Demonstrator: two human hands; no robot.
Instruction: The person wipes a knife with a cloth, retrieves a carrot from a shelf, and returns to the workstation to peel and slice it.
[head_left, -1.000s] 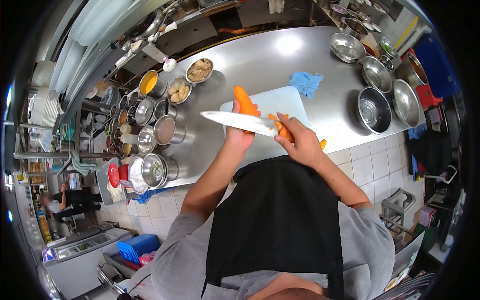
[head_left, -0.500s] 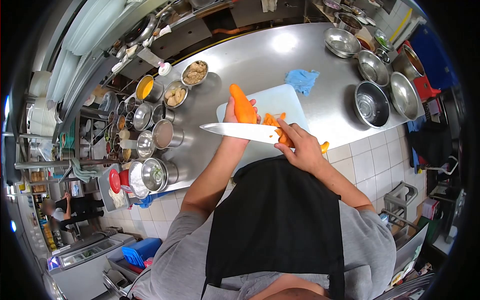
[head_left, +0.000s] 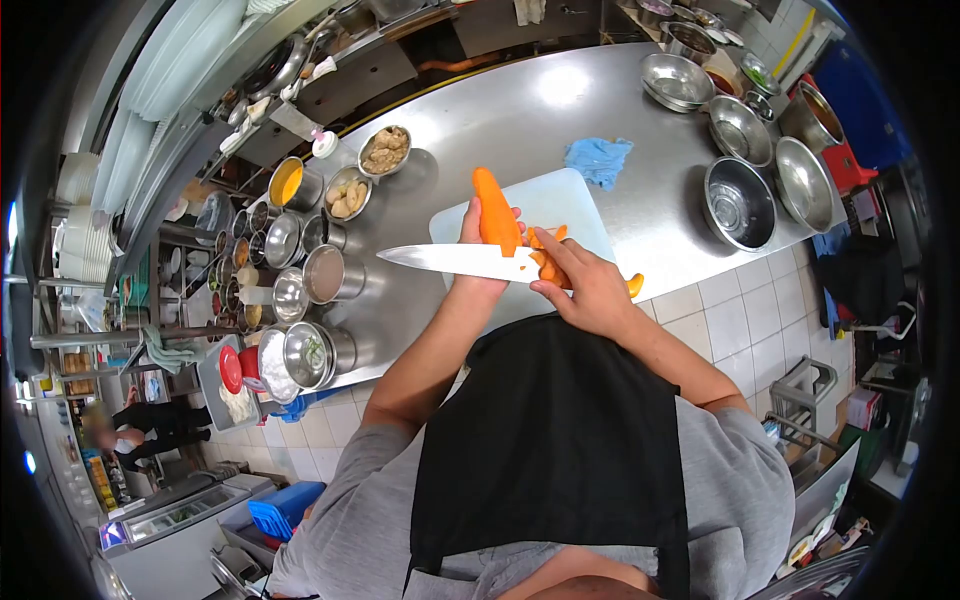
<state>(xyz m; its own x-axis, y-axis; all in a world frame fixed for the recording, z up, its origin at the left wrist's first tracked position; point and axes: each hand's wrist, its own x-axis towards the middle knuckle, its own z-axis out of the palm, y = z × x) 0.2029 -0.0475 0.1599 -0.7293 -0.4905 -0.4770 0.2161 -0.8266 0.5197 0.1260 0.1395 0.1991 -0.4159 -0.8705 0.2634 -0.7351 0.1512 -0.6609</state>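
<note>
My left hand (head_left: 479,282) is wrapped round an orange carrot (head_left: 496,212), its narrow tip pointing away from me. A large knife (head_left: 450,260) lies across the near end of the carrot, blade pointing left. The knife's handle end is under my right hand (head_left: 590,295), which is closed on it; the handle itself is mostly hidden. Small orange pieces (head_left: 546,236) lie by my right fingers over the white cutting board (head_left: 576,205). Another orange piece (head_left: 635,285) shows just right of my right hand.
The steel table (head_left: 500,120) carries a crumpled blue cloth (head_left: 598,160) beyond the board. Bowls of food (head_left: 386,150) and metal pots (head_left: 334,272) stand left; several steel bowls (head_left: 740,203) stand right. A person (head_left: 150,430) is at the far left.
The knife and my right hand have shifted left, so the blade now crosses the carrot's near end. The carrot has moved slightly right and stands more upright in view.
</note>
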